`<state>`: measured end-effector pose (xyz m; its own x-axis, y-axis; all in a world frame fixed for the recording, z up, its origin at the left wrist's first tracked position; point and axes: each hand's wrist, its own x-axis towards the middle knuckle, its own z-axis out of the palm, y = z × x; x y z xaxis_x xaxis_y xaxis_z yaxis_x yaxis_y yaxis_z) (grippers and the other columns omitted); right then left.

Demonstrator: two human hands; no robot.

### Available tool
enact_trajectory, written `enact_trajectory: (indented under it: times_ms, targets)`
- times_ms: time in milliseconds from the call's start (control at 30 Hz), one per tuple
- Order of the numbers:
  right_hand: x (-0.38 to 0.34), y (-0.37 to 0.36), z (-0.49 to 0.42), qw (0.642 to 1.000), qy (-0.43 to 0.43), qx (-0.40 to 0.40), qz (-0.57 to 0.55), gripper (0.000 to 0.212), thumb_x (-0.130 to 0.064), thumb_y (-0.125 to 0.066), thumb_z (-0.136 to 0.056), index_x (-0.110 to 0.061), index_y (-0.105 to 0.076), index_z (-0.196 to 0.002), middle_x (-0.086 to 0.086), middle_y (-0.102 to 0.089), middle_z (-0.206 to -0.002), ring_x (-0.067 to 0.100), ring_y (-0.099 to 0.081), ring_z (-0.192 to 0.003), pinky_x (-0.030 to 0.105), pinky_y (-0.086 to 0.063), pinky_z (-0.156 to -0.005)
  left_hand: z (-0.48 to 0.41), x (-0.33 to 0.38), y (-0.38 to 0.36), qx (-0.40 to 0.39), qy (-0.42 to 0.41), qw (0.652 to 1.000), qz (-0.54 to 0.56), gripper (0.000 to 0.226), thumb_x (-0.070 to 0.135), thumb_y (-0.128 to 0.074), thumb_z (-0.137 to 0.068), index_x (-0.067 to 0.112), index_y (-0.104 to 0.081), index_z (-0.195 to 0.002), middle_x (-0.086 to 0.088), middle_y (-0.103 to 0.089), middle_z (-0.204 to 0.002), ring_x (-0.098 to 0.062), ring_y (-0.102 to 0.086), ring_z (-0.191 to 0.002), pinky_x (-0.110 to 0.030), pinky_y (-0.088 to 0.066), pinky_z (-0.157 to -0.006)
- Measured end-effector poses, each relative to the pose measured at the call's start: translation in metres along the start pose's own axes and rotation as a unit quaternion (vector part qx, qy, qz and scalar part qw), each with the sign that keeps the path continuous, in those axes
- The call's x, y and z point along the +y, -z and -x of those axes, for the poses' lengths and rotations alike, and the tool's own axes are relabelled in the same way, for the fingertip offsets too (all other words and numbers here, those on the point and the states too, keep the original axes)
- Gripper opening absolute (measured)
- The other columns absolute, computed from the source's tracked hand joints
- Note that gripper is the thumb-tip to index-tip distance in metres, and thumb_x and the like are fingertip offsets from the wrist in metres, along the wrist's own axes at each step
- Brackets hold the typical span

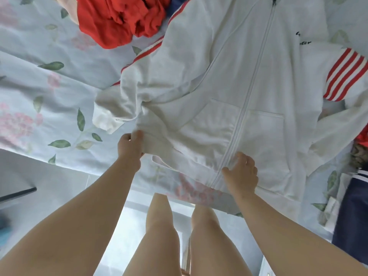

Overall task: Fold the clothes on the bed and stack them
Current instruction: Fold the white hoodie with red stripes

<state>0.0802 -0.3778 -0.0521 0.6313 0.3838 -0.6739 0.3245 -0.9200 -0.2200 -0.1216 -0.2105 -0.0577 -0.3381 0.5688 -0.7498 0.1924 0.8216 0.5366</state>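
Floral bedding covers the bed [59, 86], pale blue with pink blooms and green leaves, seen from the head camera. Spread front-up across it lies a white zip hoodie [229, 86] with red-striped sleeves (its front pocket lies flat, contents hidden). The left hand [130, 145] has its fingers [137, 135] clenched on the hem corner near the bed's edge. The right hand [242, 173] grasps the hem at the zipper's foot, thumb on top. A crumpled red garment [119, 20] sits beyond, and dark navy clothing [352, 212] lies at the right edge.
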Motion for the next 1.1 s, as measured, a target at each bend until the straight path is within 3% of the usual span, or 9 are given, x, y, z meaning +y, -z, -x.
enact_trajectory:
  times_ms: [100,167,267,333,433,567,733,933,1100]
  targets:
    - [-0.017,-0.005,0.003,1.0,-0.006,-0.007,0.005,0.054,-0.018,-0.055,-0.085,-0.017,-0.038,-0.136,0.007,-0.029,-0.147,0.032,-0.034,-0.129,0.041,-0.029,-0.104,-0.003,-0.004,0.035,0.093,-0.046,0.99,-0.091,0.015,0.027,-0.054,-0.091,0.014,-0.05,-0.097,0.003,-0.047,-0.076,-0.022,-0.047,-0.072,-0.025,-0.041,-0.059]
    - [-0.031,-0.007,0.005,1.0,-0.018,-0.005,-0.002,0.052,-0.017,-0.055,-0.085,-0.017,-0.04,-0.135,0.008,-0.031,-0.146,0.033,-0.035,-0.128,0.042,-0.03,-0.103,-0.006,-0.008,0.055,0.106,-0.067,0.982,-0.138,0.013,0.023,-0.053,-0.093,0.013,-0.05,-0.099,0.003,-0.048,-0.075,-0.022,-0.046,-0.068,-0.025,-0.036,-0.051]
    - [-0.052,-0.014,0.006,0.998,0.028,0.003,0.052,0.055,-0.018,-0.052,-0.087,-0.017,-0.034,-0.139,0.007,-0.024,-0.151,0.033,-0.031,-0.131,0.041,-0.029,-0.103,-0.021,-0.005,0.061,0.03,-0.02,0.987,-0.159,0.02,0.017,-0.057,-0.091,0.011,-0.053,-0.108,-0.002,-0.057,-0.089,-0.021,-0.052,-0.073,-0.034,-0.052,-0.071]
    - [-0.07,-0.02,0.005,0.994,0.071,-0.011,0.087,0.061,-0.02,-0.05,-0.09,-0.021,-0.026,-0.145,0.005,-0.017,-0.155,0.031,-0.027,-0.135,0.041,-0.027,-0.106,-0.032,0.005,0.058,-0.024,0.042,0.992,-0.115,0.043,0.022,-0.065,-0.087,0.011,-0.046,-0.124,-0.001,-0.054,-0.099,-0.021,-0.053,-0.082,-0.038,-0.049,-0.082]
    - [-0.095,-0.03,0.003,0.99,0.089,-0.053,0.091,0.064,-0.023,-0.048,-0.091,-0.025,-0.02,-0.148,0.002,-0.012,-0.158,0.029,-0.023,-0.139,0.041,-0.025,-0.109,-0.046,0.026,0.053,-0.016,0.099,0.995,0.011,0.078,0.04,-0.072,-0.08,0.023,-0.028,-0.142,-0.002,-0.048,-0.122,-0.024,-0.052,-0.111,-0.044,-0.043,-0.1]
    - [-0.117,-0.038,0.0,0.994,0.06,-0.073,0.059,0.062,-0.022,-0.049,-0.091,-0.025,-0.022,-0.148,0.004,-0.017,-0.155,0.03,-0.026,-0.137,0.042,-0.026,-0.107,-0.071,0.054,0.051,0.008,0.15,0.984,0.093,0.088,0.045,-0.075,-0.075,0.04,-0.02,-0.143,0.01,-0.049,-0.116,-0.014,-0.059,-0.096,-0.04,-0.044,-0.09]
    - [-0.128,-0.032,0.003,0.996,0.036,-0.075,0.037,0.061,-0.021,-0.049,-0.09,-0.023,-0.026,-0.146,0.005,-0.022,-0.153,0.029,-0.03,-0.134,0.043,-0.029,-0.107,-0.085,0.079,0.064,-0.058,0.117,0.99,0.044,0.049,0.026,-0.064,-0.088,0.019,-0.045,-0.133,0.008,-0.05,-0.085,-0.011,-0.052,-0.083,-0.027,-0.041,-0.078]
    - [-0.152,0.003,0.026,0.995,0.024,-0.079,-0.049,0.058,-0.016,-0.05,-0.089,-0.016,-0.03,-0.143,0.012,-0.035,-0.144,0.032,-0.047,-0.121,0.045,-0.043,-0.099,-0.054,0.139,0.09,-0.053,0.025,0.989,0.138,0.033,0.027,-0.065,-0.088,0.033,-0.05,-0.117,0.006,-0.051,-0.121,-0.017,-0.048,-0.111,-0.035,-0.038,-0.087]
    - [-0.19,0.037,0.047,0.992,0.053,-0.071,-0.093,0.054,-0.014,-0.05,-0.092,-0.012,-0.032,-0.142,0.014,-0.038,-0.141,0.03,-0.052,-0.113,0.033,-0.045,-0.082,-0.015,0.217,0.117,-0.119,-0.098,0.955,0.255,0.03,0.009,-0.058,-0.092,0.019,-0.051,-0.12,-0.009,-0.058,-0.123,-0.027,-0.06,-0.105,-0.041,-0.05,-0.089]
